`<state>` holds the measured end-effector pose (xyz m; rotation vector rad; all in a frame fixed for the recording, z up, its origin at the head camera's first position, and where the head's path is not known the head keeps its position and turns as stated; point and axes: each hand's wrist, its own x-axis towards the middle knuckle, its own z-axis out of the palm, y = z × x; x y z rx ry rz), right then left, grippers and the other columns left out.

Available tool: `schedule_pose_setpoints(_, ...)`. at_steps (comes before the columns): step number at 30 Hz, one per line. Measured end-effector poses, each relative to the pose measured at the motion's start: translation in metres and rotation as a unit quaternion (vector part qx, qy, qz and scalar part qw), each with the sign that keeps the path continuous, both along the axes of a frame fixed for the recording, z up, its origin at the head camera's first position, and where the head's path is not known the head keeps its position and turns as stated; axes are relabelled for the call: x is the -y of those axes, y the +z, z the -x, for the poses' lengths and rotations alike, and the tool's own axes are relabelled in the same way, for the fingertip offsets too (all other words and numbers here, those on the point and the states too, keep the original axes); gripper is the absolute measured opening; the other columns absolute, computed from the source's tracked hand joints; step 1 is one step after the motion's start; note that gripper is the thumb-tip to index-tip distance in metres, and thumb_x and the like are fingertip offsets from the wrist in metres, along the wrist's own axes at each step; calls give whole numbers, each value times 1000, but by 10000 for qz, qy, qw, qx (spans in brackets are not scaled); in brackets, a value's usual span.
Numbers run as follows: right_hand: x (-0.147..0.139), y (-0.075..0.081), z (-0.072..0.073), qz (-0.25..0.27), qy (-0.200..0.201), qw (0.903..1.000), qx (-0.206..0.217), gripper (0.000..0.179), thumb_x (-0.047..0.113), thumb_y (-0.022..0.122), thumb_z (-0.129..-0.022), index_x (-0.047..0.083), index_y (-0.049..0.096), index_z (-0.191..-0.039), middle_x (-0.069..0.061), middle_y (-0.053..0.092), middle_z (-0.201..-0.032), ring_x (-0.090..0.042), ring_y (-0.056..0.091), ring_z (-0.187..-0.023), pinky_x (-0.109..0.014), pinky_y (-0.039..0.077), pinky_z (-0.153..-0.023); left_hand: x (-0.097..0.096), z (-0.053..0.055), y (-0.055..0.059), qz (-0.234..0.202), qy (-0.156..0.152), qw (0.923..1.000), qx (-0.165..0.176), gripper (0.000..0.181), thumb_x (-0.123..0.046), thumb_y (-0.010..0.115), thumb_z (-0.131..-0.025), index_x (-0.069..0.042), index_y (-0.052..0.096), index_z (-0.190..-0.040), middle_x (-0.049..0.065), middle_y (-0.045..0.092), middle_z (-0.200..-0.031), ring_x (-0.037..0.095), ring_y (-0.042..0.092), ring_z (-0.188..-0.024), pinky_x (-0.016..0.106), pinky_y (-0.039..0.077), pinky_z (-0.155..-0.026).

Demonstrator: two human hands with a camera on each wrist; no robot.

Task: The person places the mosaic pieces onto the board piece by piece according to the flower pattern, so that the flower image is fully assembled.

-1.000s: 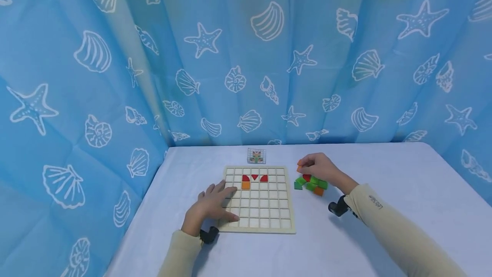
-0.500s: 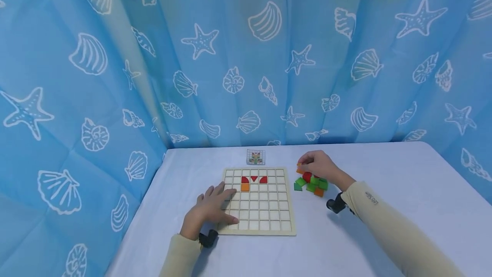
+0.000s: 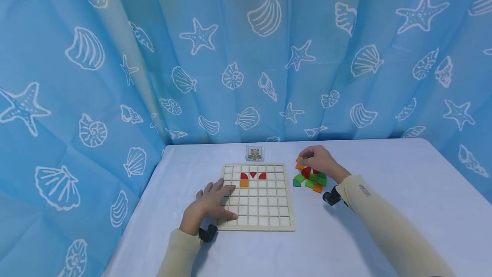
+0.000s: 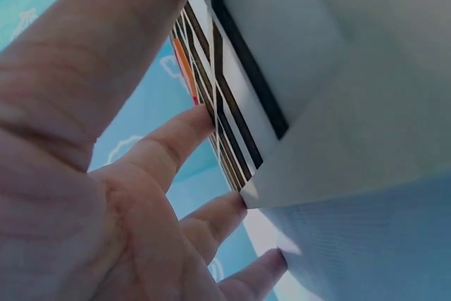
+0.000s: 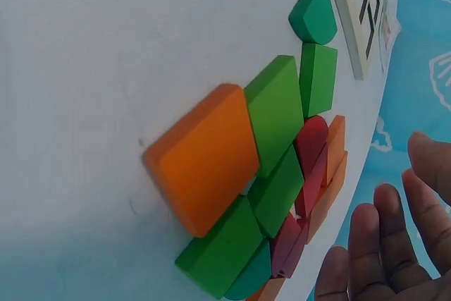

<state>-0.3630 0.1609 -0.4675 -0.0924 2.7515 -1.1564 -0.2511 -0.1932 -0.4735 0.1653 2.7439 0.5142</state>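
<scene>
My left hand [image 3: 210, 202] rests with spread fingers on the left side of a pale grid board [image 3: 256, 228]. Its fingertips [image 4: 236, 206] touch the board's edge in the left wrist view. On the board are an orange square tile [image 3: 244, 183] and several red pieces, including a red triangle [image 3: 253, 175]. My right hand [image 3: 318, 158] hovers over the back of a loose pile of tiles, beside two orange tiles [image 5: 335, 149]. The right wrist view shows its fingers loosely bent, apart from the tiles and holding nothing. Red rounded pieces [image 5: 311, 142] lie among green tiles [image 5: 275, 114].
A small pattern card [image 3: 255, 154] lies behind the board. Nearest in the right wrist view is a large-looking orange tile [image 5: 211, 160]. A dark green tile [image 5: 313, 15] lies at the pile's board side. Blue shell-print curtain [image 3: 230, 110] hangs behind the white table [image 3: 365, 213].
My right hand has let go of an orange tile, and two orange tiles now show at the back of the pile. More red shows beneath the hand. My left hand stays on the board.
</scene>
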Motion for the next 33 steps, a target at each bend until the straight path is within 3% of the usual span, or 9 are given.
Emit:
schedule_pose_setpoints(8, 8, -3, 9, -4, 117, 9999, 44, 35, 23, 67, -93, 3, 65, -122, -15, 66, -117, -28, 59, -102, -39, 54, -89, 2, 0, 0, 13, 112, 9999, 122, 90, -50, 85, -71, -30, 43, -149, 9, 20, -165, 42, 12, -151, 68, 11, -117)
schedule_pose_setpoints(17, 7, 1, 19, 108, 72, 9998, 139, 50, 30, 68, -93, 2, 57, -133, -23, 56, -134, -38, 53, -122, -50, 47, -103, 2, 0, 0, -47, -2, 10000, 56, 91, -52, 85, -71, -30, 43, -149, 10, 21, -165, 43, 14, -151, 69, 12, -117)
schedule_pose_setpoints(25, 6, -3, 26, -144, -38, 9976, 672, 54, 38, 69, -92, 6, 57, -133, -21, 55, -136, -36, 52, -119, -51, 46, -104, 2, 1, 2, 59, 33, 10000, 46, 91, -51, 85, -71, -30, 43, -149, 9, 21, -165, 43, 13, -151, 68, 12, -117)
schedule_pose_setpoints(33, 1, -6, 26, -248, 351, 9959, 790, 48, 28, 67, -92, 3, 57, -132, -22, 57, -133, -34, 56, -114, -48, 49, -98, 1, 1, 2, 22, 65, 9999, 78, 90, -50, 85, -71, -30, 44, -149, 9, 21, -165, 42, 13, -151, 68, 11, -117)
